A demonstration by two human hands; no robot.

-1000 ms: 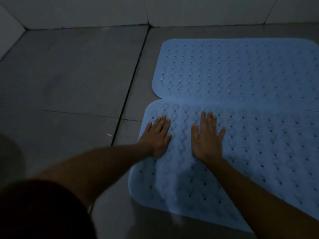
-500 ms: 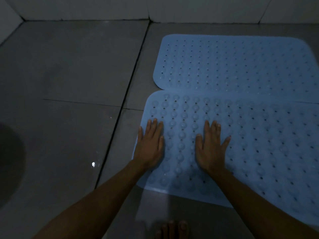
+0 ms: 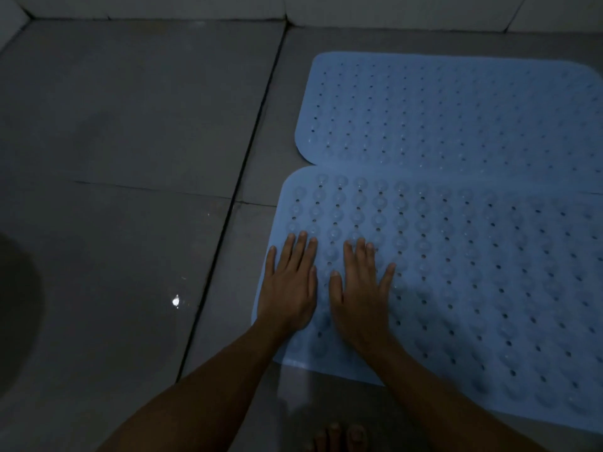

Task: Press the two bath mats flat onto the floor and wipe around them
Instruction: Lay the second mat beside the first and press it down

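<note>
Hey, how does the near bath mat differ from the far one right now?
The near mat has both hands flat on its left end, the left hand and right hand; the far mat is untouched. The near mat's raised bumps look bolder, the far mat's fainter. The near mat's top edge overlaps the far mat's bottom edge. The near mat's left edge sits further left. Both are light blue with rounded corners and rows of holes.

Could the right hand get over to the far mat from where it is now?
Probably yes. The right hand lies flat on the near mat, and nothing stands between it and the far mat, which adjoins it.
</note>
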